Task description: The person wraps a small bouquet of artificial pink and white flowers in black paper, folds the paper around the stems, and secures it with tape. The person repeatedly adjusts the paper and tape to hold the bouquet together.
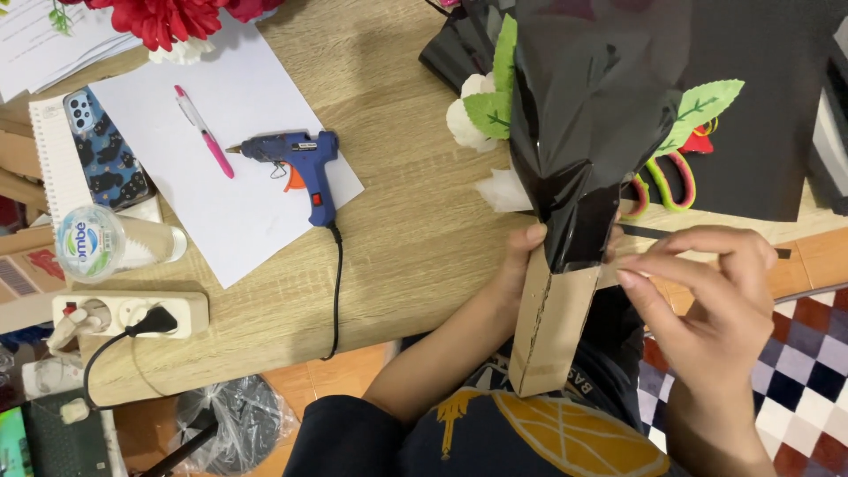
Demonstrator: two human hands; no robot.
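Wooden tabletop (415,230) fills my view. Nearest me, my left hand (521,265) is wrapped around a brown cardboard stem (549,322), which rises into a black glossy wrap (587,115). My right hand (707,291) hovers just beside it, fingers pinched together on nothing I can make out. Farther off, a blue glue gun (296,159) lies on white paper (221,203), beside a pink pen (205,132).

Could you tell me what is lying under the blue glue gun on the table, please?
The glue gun lies on a white sheet of paper, beside a pink pen. The wooden table shows around the sheet; whatever is beneath the paper is covered.
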